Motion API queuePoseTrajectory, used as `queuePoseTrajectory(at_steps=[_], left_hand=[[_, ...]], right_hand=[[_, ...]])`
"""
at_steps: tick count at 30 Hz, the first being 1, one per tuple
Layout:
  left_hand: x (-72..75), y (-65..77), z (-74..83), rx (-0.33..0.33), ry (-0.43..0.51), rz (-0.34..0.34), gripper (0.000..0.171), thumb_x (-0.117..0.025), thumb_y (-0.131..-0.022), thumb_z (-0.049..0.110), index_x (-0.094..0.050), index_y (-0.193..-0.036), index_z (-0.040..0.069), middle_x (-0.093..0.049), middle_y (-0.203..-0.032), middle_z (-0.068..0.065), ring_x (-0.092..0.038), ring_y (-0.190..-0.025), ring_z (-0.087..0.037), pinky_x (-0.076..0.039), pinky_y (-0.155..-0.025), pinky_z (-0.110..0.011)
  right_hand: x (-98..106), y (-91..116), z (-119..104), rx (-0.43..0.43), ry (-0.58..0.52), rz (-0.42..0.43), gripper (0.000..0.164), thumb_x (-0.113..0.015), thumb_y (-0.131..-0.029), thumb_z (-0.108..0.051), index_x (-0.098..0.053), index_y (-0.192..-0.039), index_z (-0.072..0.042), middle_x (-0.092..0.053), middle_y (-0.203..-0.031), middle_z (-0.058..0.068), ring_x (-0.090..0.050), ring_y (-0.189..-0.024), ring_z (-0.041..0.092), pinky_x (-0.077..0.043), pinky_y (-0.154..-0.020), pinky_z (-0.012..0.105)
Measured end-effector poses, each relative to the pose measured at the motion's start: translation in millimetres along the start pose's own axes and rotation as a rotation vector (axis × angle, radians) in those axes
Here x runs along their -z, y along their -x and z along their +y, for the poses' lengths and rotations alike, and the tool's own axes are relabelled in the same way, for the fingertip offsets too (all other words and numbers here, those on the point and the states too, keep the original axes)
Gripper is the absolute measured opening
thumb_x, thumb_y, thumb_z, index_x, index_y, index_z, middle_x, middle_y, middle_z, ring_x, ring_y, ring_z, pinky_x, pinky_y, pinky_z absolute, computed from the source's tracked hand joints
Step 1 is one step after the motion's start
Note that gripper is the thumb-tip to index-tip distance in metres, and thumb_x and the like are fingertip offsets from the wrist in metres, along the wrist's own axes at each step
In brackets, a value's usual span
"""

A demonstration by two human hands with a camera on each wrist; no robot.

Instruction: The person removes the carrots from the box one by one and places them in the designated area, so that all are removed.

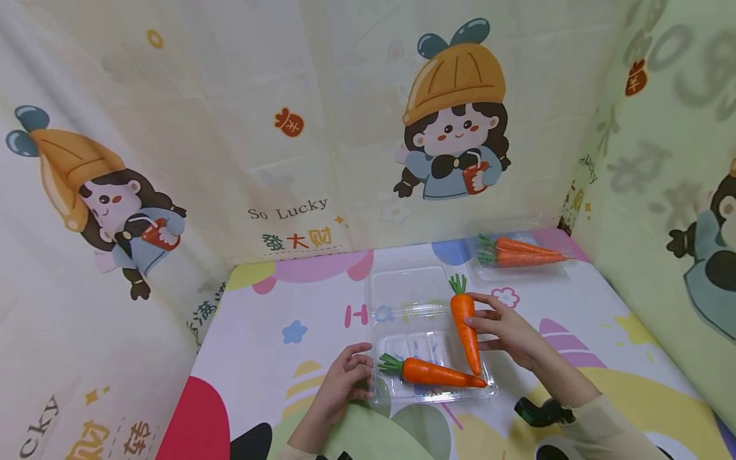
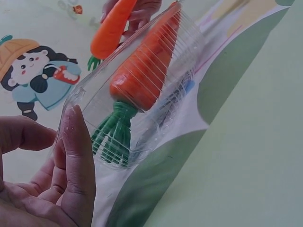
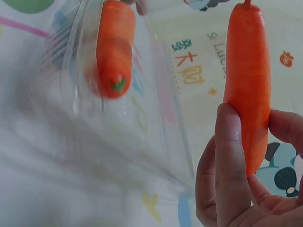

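Orange and smooth, one carrot (image 1: 462, 308) is held between the thumb and fingers of the right hand (image 1: 508, 329), its green top toward the far side and its tip over the right part of an opened clear container (image 1: 397, 338). Another carrot (image 1: 439, 374) lies across the near part of that container, green end left; whether the two tips touch cannot be told. At the container's left edge, the left hand (image 1: 345, 377) pinches the rim. Farther right on the patterned cloth (image 1: 259, 338), more carrots (image 1: 517, 252) sit inside a second clear container (image 1: 540, 273).
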State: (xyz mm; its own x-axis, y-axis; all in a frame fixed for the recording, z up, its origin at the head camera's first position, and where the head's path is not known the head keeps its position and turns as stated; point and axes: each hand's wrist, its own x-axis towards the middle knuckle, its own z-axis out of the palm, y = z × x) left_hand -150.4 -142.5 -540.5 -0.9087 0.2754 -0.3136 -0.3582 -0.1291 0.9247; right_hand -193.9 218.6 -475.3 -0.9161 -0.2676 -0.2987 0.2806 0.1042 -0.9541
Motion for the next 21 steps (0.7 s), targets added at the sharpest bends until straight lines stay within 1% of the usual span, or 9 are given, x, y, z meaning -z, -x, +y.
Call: queuePoseTrajectory(at_steps=[4, 9, 16, 21], left_hand=[[0.9, -0.5, -0.2, 0.001, -0.009, -0.004, 0.057, -0.064, -0.094, 0.005, -0.042, -0.146, 0.002, -0.060, -0.103, -0.003, -0.059, -0.077, -0.013, -0.060, -0.059, -0.027], [3.1, 0.0, -1.1, 0.002, -0.010, -0.010, 0.057, -0.063, -0.094, 0.004, -0.042, -0.146, 0.002, -0.060, -0.102, -0.002, -0.059, -0.076, -0.013, -0.060, -0.058, -0.027], [3.0, -0.5, -0.9, -0.004, -0.015, -0.012, 0.057, -0.063, -0.093, 0.003, -0.041, -0.147, 0.001, -0.060, -0.102, -0.001, -0.058, -0.077, -0.013, -0.060, -0.058, -0.027], [2.3, -1.3, -1.2, -0.003, -0.015, -0.010, 0.058, -0.063, -0.093, 0.004, -0.041, -0.147, 0.000, -0.060, -0.102, -0.001, -0.059, -0.077, -0.013, -0.060, -0.058, -0.027]], right_hand=[[9, 4, 2, 0.001, 0.014, 0.014, 0.077, -0.067, -0.101, -0.024, -0.022, -0.162, -0.007, -0.050, -0.140, 0.027, -0.067, -0.101, 0.023, -0.064, -0.083, 0.042], [16, 7, 6, -0.001, 0.021, 0.022, 0.078, -0.066, -0.101, -0.022, -0.021, -0.162, -0.006, -0.049, -0.140, 0.028, -0.066, -0.100, 0.023, -0.064, -0.083, 0.042], [27, 8, 14, -0.025, 0.051, 0.042, 0.079, -0.067, -0.100, -0.022, -0.021, -0.162, -0.006, -0.045, -0.142, 0.030, -0.066, -0.100, 0.021, -0.064, -0.082, 0.041], [34, 8, 21, -0.044, 0.075, 0.046, 0.080, -0.066, -0.101, -0.022, -0.019, -0.163, -0.005, -0.045, -0.141, 0.029, -0.066, -0.099, 0.021, -0.064, -0.082, 0.041]])
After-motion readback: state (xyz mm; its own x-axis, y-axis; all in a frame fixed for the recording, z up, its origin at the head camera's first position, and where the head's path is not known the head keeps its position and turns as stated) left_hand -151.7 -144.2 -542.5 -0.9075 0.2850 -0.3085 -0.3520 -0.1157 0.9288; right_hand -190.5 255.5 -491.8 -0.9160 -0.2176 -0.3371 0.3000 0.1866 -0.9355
